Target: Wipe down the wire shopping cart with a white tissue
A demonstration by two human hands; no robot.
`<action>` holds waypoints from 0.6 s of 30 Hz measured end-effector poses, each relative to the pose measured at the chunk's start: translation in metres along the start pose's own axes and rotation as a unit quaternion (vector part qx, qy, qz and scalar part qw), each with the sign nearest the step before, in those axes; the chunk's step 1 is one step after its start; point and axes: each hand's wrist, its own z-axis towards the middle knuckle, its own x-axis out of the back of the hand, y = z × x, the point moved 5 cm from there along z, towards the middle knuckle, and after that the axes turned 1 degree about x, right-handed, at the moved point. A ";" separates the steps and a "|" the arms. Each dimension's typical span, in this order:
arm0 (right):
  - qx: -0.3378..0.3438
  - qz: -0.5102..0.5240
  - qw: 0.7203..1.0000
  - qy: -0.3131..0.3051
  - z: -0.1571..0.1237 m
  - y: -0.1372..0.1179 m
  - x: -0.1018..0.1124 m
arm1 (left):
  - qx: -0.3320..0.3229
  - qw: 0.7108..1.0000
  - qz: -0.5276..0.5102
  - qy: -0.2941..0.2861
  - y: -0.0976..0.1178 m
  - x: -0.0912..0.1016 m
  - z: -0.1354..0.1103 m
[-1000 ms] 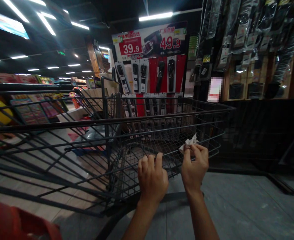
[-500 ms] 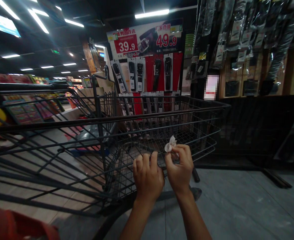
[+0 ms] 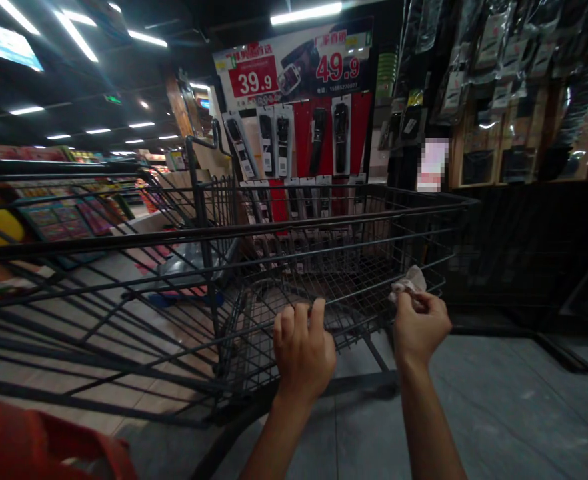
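Note:
A dark wire shopping cart stands in front of me, its basket seen from the side. My left hand is curled over the lower wires of the cart's side, fingers wrapped round them. My right hand is closed in a pinch on a small crumpled white tissue, held against the lower right corner of the cart's side.
Another wire cart lies at the left. A red object shows at the bottom left. Behind the cart a red display carries belts and price signs. Dark shelving with hanging packets fills the right. Grey floor lies below.
My right hand with the tissue moved left toward my left hand, then back right along the cart's lower wires. My left hand kept its hold.

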 end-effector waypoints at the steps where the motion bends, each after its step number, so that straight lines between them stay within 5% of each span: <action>1: -0.053 -0.001 0.999 0.000 0.006 0.013 0.001 | -0.001 1.000 0.002 0.002 0.000 0.000 0.000; 5: -0.129 0.047 0.990 -0.031 0.010 0.029 -0.003 | -0.001 1.000 0.005 0.006 0.000 -0.001 -0.001; 18: -0.014 0.120 0.968 -0.221 -0.055 -0.051 -0.020 | 0.022 1.000 0.006 -0.012 0.000 0.003 0.001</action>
